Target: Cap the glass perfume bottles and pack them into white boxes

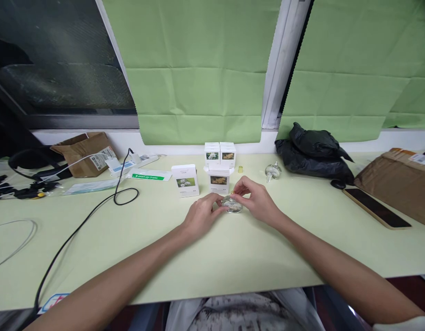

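Observation:
A small round clear glass bottle (233,205) rests on the pale table in front of me. My left hand (204,212) pinches its left side between thumb and fingers. At the bottle's top, the fingertips of my right hand (255,198) are closed on a small yellowish piece, mostly hidden by the fingers; it looks like a stopper. Just behind the bottle stands a white box with an orange-flower picture (219,181). Another white box with a white-flower picture (185,180) is to its left. A second clear glass bottle (273,171) sits farther back on the right.
Two more small white boxes (220,154) stand at the back, near a little yellow cap (240,169). To the right are black plastic bags (312,154), a phone (376,208) and a cardboard box (400,184). A black cable (84,224) and an open carton (84,156) lie left.

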{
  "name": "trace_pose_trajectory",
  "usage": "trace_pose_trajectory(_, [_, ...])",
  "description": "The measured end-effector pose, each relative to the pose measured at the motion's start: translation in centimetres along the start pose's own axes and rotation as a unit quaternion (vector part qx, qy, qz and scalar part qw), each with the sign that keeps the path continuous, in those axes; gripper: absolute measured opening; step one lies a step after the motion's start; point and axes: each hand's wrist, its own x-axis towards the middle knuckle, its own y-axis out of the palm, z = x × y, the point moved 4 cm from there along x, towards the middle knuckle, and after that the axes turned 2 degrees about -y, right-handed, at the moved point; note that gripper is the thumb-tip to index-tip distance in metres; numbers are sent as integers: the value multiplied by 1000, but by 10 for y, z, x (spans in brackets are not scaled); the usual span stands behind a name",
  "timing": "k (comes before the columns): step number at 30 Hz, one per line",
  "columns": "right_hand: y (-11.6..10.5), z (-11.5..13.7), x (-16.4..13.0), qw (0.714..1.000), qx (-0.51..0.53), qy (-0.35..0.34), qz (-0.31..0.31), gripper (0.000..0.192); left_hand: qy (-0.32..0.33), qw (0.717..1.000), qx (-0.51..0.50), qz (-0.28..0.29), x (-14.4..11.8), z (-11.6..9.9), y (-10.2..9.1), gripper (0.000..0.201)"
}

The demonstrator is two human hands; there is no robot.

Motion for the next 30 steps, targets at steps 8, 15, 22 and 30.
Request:
trace_pose_trajectory(8, [-1,-7,2,999,29,19,-12,23,6,1000,3,-2,0,0,0,23])
trace_pose_trajectory(15, [-3,-8,1,999,36,14,10,25,0,1000,-5,1,1,2,0,29])
trace_pose_trajectory(22, [-18,-26,9,1000,-8,14,6,27,-2,1000,-7,0,2,5,1,32])
trace_pose_trajectory(30, [-21,-108,29,967,-241,50,-58,31,-4,1000,-7,4,3,6,3,34])
